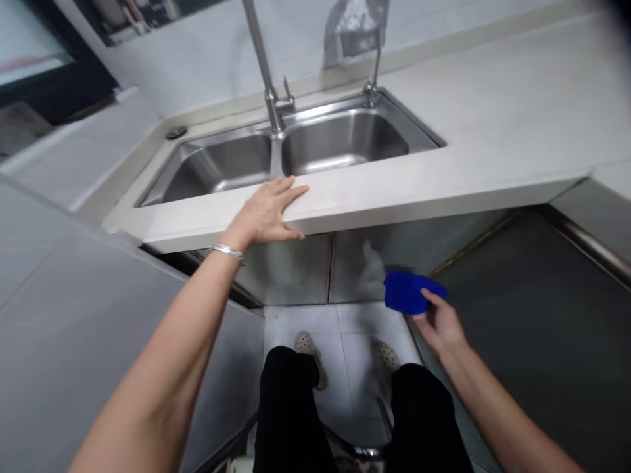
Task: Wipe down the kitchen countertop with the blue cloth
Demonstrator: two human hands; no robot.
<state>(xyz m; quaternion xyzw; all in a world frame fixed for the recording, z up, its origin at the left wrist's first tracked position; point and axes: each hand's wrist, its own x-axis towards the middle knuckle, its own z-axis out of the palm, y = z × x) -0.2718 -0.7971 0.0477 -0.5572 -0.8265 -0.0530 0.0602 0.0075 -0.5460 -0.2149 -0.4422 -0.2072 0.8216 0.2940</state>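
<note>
The person stands close against the kitchen counter, looking down over their own arms. Their left hand (269, 213) lies flat on the front edge of the pale countertop (394, 187), palm down and fingers spread loosely forward, holding nothing; the thumb hangs just below the lip of the counter. A thin silver bracelet (225, 250) sits on that wrist. Lower and to the right, the right hand (440, 325) is closed around a blue cloth (409, 292), the fingers pinching its near edge while the bunched body of it sticks out to the left of the hand. The cloth is held in the air below the counter's overhang, in front of the grey cabinet doors (300, 269), and I cannot tell whether it touches them. Behind the left hand is a double steel sink (296, 148), its two basins side by side and a tall faucet (269, 85) rising from the divider between them; a second, smaller tap (372, 92) stands at the back corner of the right basin. Down on the tiled floor (345, 341), the person's black trouser legs (288, 420) and a pair of light spotted shoes (310, 351) show between the two arms.
</note>
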